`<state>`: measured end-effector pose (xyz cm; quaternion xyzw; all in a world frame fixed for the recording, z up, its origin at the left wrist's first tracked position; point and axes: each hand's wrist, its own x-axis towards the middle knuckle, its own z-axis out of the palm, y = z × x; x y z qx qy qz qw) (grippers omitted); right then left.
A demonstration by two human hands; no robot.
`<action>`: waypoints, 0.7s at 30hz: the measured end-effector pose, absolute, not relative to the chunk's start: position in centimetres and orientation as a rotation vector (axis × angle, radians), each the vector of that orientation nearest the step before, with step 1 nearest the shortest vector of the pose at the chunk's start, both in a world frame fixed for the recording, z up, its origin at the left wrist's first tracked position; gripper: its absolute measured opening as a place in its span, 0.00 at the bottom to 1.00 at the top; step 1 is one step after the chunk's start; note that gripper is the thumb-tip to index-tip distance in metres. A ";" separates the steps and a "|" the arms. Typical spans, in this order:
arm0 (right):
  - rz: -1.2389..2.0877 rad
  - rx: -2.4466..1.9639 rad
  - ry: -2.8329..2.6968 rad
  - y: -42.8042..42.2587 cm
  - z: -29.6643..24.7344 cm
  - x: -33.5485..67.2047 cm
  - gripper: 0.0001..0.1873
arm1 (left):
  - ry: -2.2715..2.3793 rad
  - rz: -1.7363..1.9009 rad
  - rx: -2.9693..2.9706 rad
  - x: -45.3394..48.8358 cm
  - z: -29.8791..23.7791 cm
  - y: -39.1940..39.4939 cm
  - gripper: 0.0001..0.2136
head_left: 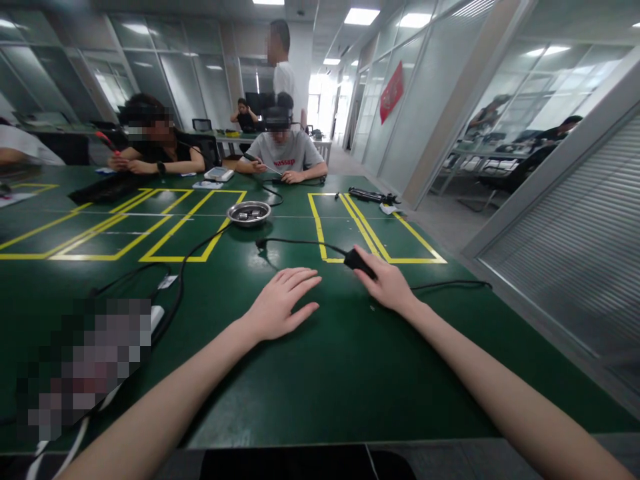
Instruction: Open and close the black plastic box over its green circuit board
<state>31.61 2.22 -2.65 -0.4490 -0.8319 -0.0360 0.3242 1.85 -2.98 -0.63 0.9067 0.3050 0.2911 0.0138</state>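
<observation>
In the head view my right hand (pixel 387 280) is closed around a black power adapter (pixel 359 263), a small block with cords. A black cord runs left from it to a plug (pixel 261 245) lying on the green table (pixel 300 393). Another thin cord (pixel 450 284) stretches right from behind my wrist towards the table's edge. My left hand (pixel 283 303) is held over the table left of the adapter, palm down, with thumb and fingers apart. Nothing is in it.
A metal bowl (pixel 249 213) with small metal parts stands beyond my hands. Yellow tape (pixel 175 259) marks rectangles. A dark folded stand-like object (pixel 373 195) lies far right. Cables and a blurred area lie left. Across the table, two people (pixel 280 153) (pixel 160 143) handle tools.
</observation>
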 end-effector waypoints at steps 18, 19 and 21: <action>-0.022 -2.336 -1.360 5.8 -2.8 42.0 0.34 | 0.820 0.701 2.800 2.9 -2.1 -2.8 0.12; -0.042 -2.333 -1.341 5.8 -2.9 42.2 0.34 | 0.814 0.698 2.797 3.0 -2.2 -2.8 0.12; -0.076 -2.324 -1.319 5.9 -2.9 42.4 0.34 | 0.802 0.694 2.790 3.0 -2.2 -2.9 0.12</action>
